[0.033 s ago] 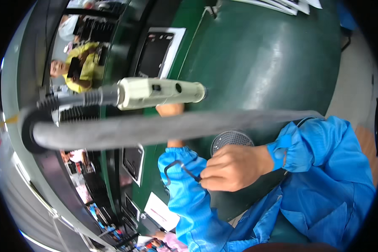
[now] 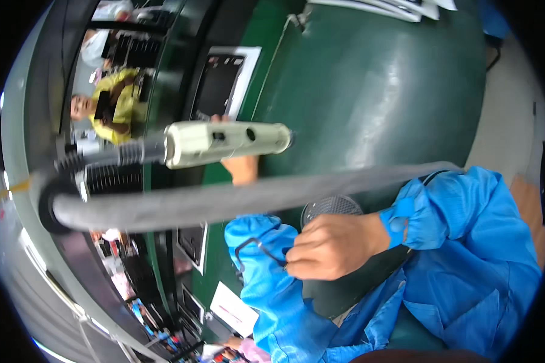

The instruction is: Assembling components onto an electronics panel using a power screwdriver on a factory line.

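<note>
My right hand (image 2: pixel 333 247) is closed, its fingers pinching a thin dark bent strip (image 2: pixel 246 245) that lies across my left blue sleeve. My left hand (image 2: pixel 242 168) reaches behind a pale green handheld nozzle (image 2: pixel 224 143). Fingertips show above the nozzle, near a black panel (image 2: pixel 218 81) with a white border. The nozzle covers most of that hand, so whether it touches or grips anything cannot be told. A grey ribbed hose (image 2: pixel 236 198) crosses in front of my left wrist. Just beyond my right hand is a round dark mesh-topped thing (image 2: pixel 332 206), partly covered.
A green worktop (image 2: pixel 345 78) stretches away, with stacked white sheets (image 2: pixel 387 7) at its far edge. More bordered black panels (image 2: pixel 192 245) and a white sheet (image 2: pixel 234 307) lie along the left. A person in yellow (image 2: pixel 118 100) is beyond the dark frame.
Fingertips of my left hand now show above the nozzle. The nozzle and hose appear slightly lower in the picture. My right hand keeps its pinch on the strip.
</note>
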Demonstrator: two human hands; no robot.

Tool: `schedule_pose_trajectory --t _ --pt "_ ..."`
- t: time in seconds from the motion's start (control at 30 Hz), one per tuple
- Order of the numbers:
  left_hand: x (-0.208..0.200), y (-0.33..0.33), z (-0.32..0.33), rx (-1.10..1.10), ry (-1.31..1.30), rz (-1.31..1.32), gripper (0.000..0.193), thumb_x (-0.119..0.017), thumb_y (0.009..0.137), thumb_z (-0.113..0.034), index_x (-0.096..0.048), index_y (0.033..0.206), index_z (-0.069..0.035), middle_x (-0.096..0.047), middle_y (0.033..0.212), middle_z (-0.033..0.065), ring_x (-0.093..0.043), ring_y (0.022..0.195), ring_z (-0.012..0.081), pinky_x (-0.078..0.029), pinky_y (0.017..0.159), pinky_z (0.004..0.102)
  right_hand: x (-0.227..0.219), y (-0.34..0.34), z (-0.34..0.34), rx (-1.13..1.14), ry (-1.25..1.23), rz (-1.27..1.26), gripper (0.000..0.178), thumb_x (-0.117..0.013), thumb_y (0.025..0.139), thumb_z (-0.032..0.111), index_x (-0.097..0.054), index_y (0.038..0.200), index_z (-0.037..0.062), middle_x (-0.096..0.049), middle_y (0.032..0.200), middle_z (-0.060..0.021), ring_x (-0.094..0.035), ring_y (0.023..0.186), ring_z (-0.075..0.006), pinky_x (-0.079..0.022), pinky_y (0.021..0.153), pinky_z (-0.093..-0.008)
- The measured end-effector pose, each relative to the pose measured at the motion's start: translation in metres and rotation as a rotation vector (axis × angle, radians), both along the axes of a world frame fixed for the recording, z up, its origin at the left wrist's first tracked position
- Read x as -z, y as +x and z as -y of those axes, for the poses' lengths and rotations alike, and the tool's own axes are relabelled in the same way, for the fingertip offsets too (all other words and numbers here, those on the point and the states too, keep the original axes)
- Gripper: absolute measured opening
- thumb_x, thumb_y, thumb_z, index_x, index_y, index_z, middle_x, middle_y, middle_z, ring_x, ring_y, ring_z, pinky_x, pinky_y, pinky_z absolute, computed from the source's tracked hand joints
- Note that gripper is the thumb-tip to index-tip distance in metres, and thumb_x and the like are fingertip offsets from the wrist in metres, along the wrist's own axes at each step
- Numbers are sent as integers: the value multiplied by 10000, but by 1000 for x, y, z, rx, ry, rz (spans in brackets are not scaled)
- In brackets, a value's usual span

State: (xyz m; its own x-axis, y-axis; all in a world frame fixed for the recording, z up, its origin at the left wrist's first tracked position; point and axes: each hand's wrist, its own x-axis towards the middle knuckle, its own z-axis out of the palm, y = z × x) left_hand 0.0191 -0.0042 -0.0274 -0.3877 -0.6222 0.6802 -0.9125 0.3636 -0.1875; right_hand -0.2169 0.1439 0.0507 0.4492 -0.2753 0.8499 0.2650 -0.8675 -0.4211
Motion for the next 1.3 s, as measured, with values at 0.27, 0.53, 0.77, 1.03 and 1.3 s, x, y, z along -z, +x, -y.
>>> schedule_pose_trajectory --t 0.27,0.53,0.77,1.03,1.3 --pt "40 76 56 40 256 -189 223 -624 808 -160 -608 993 -37 -612 1029 116 -564 1002 293 -392 949 489 2 -11 19 56 1 -36 154 -551 724 136 -444 663 44 -432 634 -62 -505 576 -217 -413 482 -332" --pt "-44 -35 -63 -219 375 -113 157 -605 795 -115 -667 865 12 -655 877 166 -606 812 337 -473 733 420 4 -14 37 56 50 13 136 -546 732 108 -441 677 41 -447 646 -73 -514 600 -228 -433 545 -343" --pt "-37 -56 -155 -234 383 -192 153 -661 749 -61 -672 886 6 -645 919 131 -575 771 284 -470 685 370 16 -10 59 162 45 -21 58 -580 719 66 -534 742 39 -486 648 -77 -550 585 -236 -460 491 -360" --pt "-48 -71 -167 -246 395 -568 113 -638 803 -80 -664 860 15 -653 816 153 -620 764 271 -491 684 339 48 4 95 204 229 -205 42 -615 747 82 -628 760 44 -630 704 -110 -621 667 -305 -485 588 -413" --pt "-37 -71 -166 -194 399 -520 82 -701 711 -83 -664 773 -45 -612 813 53 -556 737 243 -462 660 346 48 11 96 196 288 -390 66 -601 769 98 -637 775 42 -611 719 -100 -591 732 -285 -460 659 -397"
